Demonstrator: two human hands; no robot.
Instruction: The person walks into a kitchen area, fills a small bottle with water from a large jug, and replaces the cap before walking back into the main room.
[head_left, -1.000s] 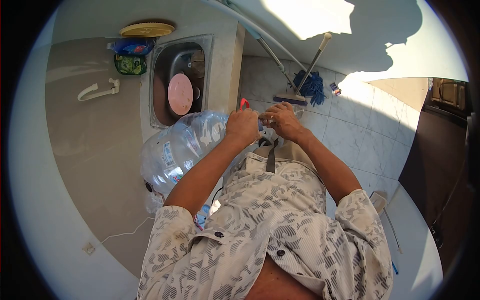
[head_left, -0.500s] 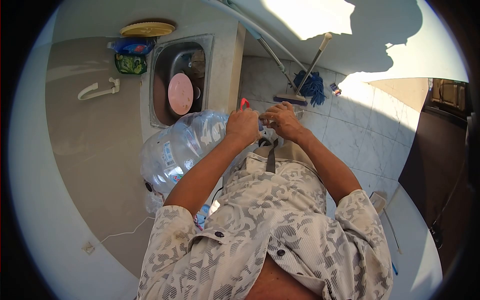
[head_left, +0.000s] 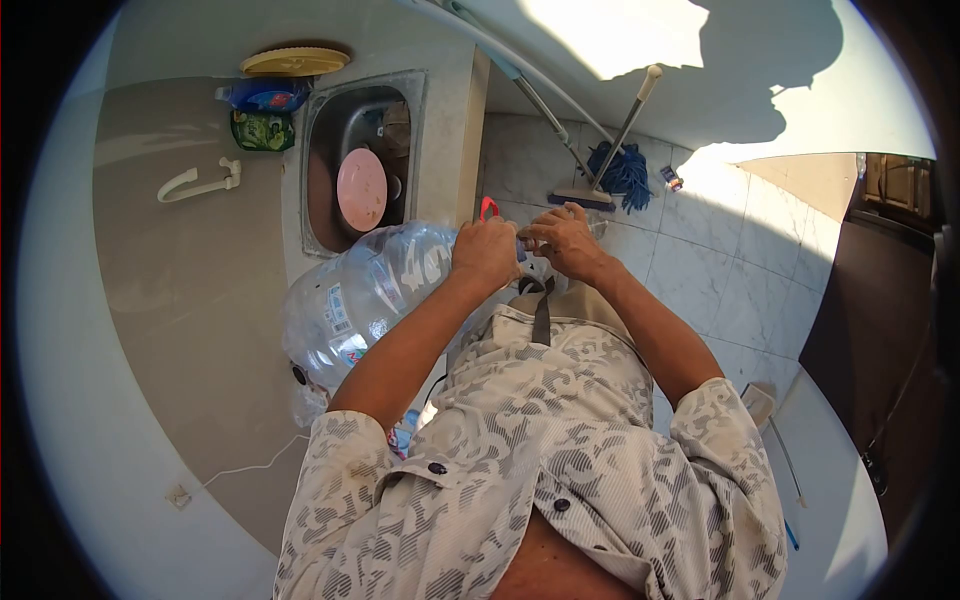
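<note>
We've got the big water bottle (head_left: 365,290) lying at the bench edge by the sink (head_left: 355,125). Left hand (head_left: 484,252) clamps its neck; right hand (head_left: 565,240) pinches at the cap end, can't tell what's in that grip.

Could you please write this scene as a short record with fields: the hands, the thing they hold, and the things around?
left hand: grips the neck end of the large clear water jug
right hand: fingers closed at the jug's mouth; the cap is hidden, cannot tell
jug: lies on its side on the grey counter, neck toward the floor side
sink: steel, holds a pink plate
near sink: yellow lid, green sponge pack
floor: blue mop on white tiles
</note>
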